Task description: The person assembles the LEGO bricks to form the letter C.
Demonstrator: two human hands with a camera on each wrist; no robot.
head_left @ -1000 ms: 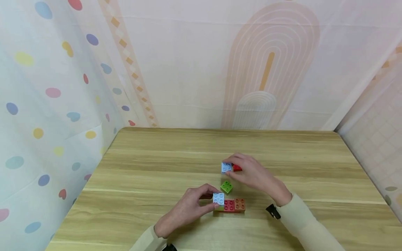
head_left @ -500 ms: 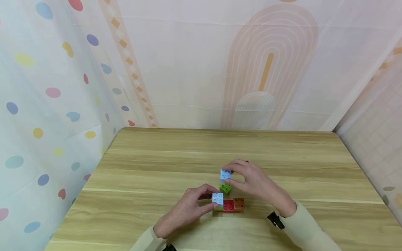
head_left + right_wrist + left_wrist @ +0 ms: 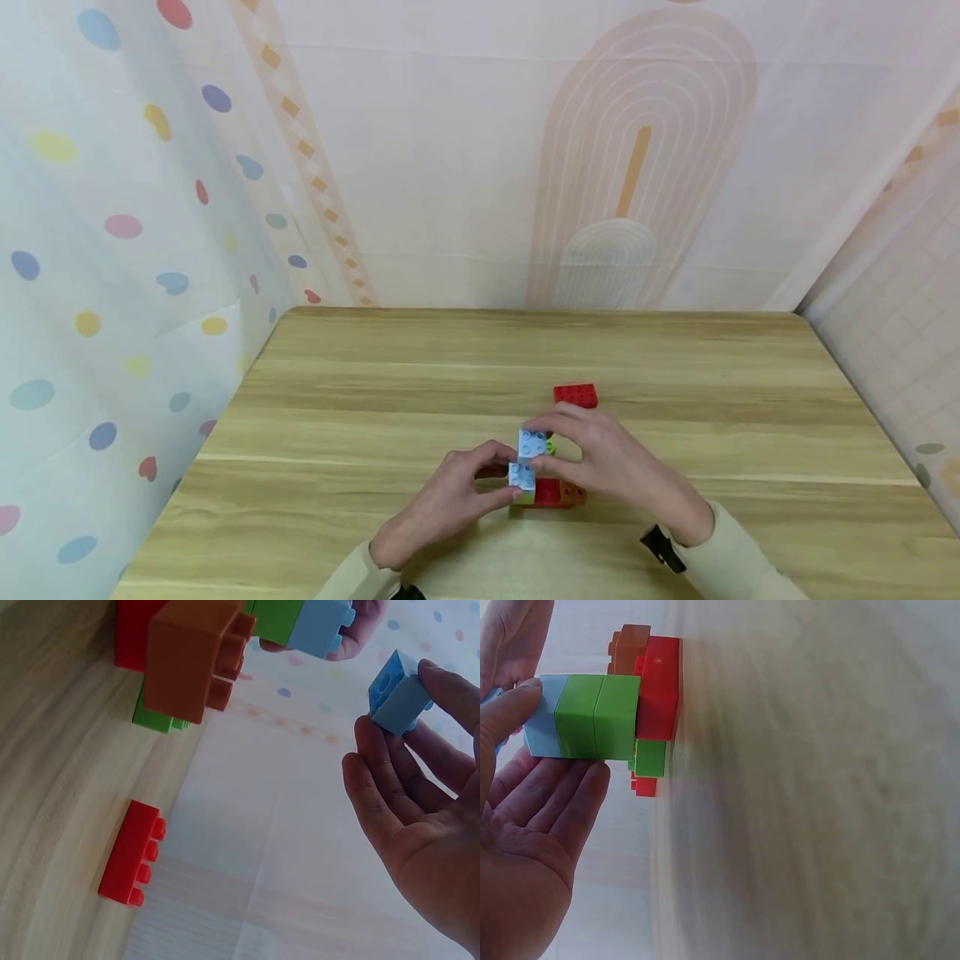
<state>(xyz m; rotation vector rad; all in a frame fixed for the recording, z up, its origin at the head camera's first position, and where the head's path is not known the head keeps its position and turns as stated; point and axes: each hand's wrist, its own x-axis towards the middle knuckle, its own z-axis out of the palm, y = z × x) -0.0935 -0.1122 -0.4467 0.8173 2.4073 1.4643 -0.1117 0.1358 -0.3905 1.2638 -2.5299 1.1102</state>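
My left hand (image 3: 457, 496) grips the stack at the left end of a red base brick (image 3: 660, 682). This stack is a light blue brick (image 3: 546, 712) over two green bricks (image 3: 596, 720). An orange-brown brick (image 3: 187, 660) sits on the base's other end. Between its thumb and fingers, my right hand (image 3: 603, 458) pinches another light blue brick (image 3: 532, 443). That brick is just above the stack's top; the right wrist view shows a gap between them and the brick's hollow underside tilted towards the stack.
A loose green brick (image 3: 651, 757) lies on the table just behind the base, mostly hidden by my right hand in the head view. Farther back lies a long red brick (image 3: 575, 395). A patterned cloth (image 3: 450, 167) hangs behind the wooden table (image 3: 337, 442).
My right hand has come nearer with its light blue brick, from beside the far red brick, past the loose green one, to the stack. The left hand has stayed on the stack.
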